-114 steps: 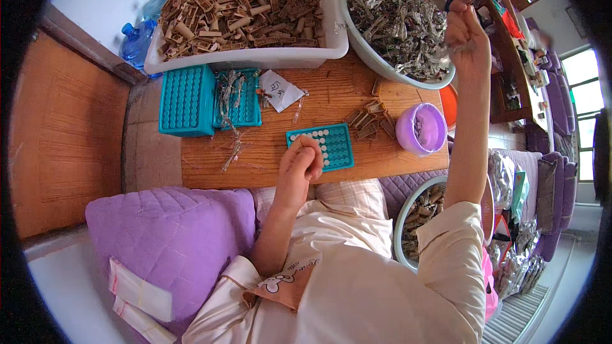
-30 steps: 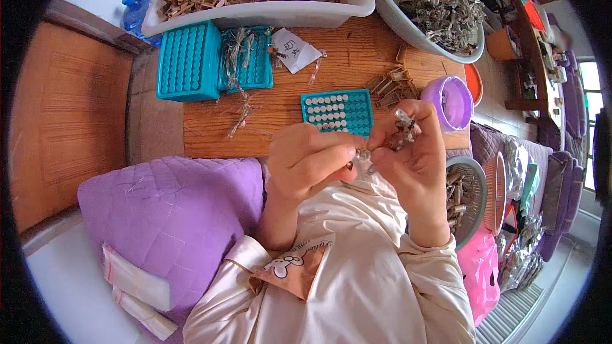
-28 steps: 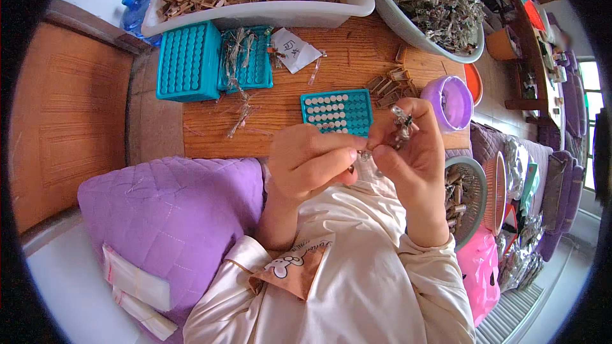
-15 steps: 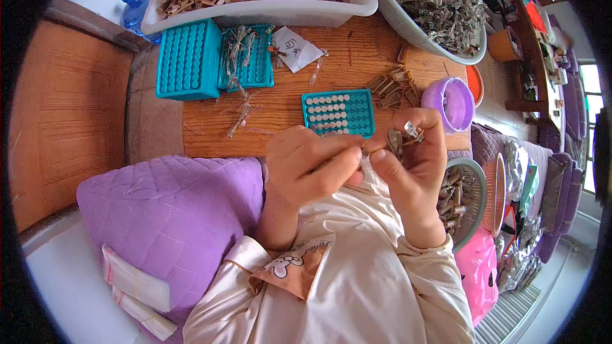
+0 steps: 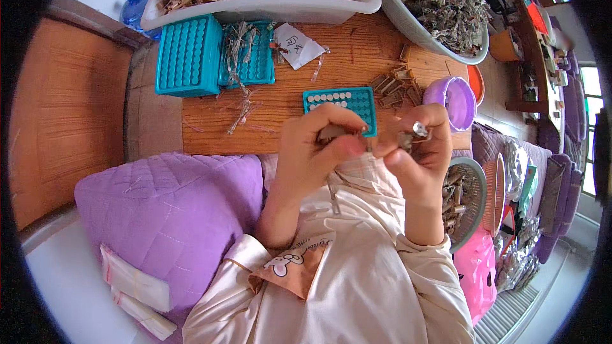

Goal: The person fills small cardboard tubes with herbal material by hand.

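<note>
Both my hands are raised over my lap, just in front of the table edge. My left hand (image 5: 309, 153) is closed in a pinch round a small brownish trough-like piece (image 5: 331, 132), partly hidden by the fingers. Below that hand hangs a thin clear strand (image 5: 334, 199). My right hand (image 5: 424, 169), fingers curled, grips a small shiny silvery bundle (image 5: 419, 130); its exact kind is blurred. Behind the hands lies a flat teal tray (image 5: 362, 105) of round holes, with white round pieces (image 5: 328, 97) in its left part; my left hand covers its near-left corner.
Loose brown pieces (image 5: 398, 84) and a purple bowl (image 5: 468, 111) sit right of the tray. Stacked teal trays (image 5: 188, 57) stand at left. A white bin (image 5: 268, 7) and a grey tub (image 5: 440, 44) line the back. A basket (image 5: 475, 197) is at right.
My left hand has turned and its fingers have curled round the brownish piece, with a strand now dangling below. My right hand has shifted slightly right, still gripping the silvery bundle.
</note>
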Action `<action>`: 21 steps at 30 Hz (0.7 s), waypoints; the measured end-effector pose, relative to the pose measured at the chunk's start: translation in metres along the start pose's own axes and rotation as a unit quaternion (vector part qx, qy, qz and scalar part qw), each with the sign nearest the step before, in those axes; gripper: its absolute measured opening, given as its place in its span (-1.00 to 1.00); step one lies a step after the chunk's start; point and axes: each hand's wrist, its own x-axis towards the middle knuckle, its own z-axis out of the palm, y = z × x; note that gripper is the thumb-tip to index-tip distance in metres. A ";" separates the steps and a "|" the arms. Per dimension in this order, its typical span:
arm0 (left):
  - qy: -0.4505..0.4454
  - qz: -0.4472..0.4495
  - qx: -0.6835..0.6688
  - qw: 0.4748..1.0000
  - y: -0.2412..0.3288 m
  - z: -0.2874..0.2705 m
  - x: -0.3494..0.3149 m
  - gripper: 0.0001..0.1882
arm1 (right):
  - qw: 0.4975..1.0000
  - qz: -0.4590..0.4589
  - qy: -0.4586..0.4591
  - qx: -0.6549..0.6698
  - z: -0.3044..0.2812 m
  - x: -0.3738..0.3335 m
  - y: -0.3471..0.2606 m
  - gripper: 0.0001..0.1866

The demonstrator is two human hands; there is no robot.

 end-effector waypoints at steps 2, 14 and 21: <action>0.010 -0.044 -0.129 0.991 -0.006 0.002 0.007 -0.79 | 0.999 -0.009 -0.003 0.039 -0.007 -0.002 0.004 -0.64; 0.155 0.095 0.189 0.965 -0.092 0.031 0.091 -0.77 | 0.977 0.135 0.141 0.090 -0.055 -0.007 0.011 -0.46; 0.080 0.107 0.134 0.982 -0.075 0.033 0.085 -0.69 | 0.968 0.113 0.199 0.103 -0.060 -0.011 0.016 -0.75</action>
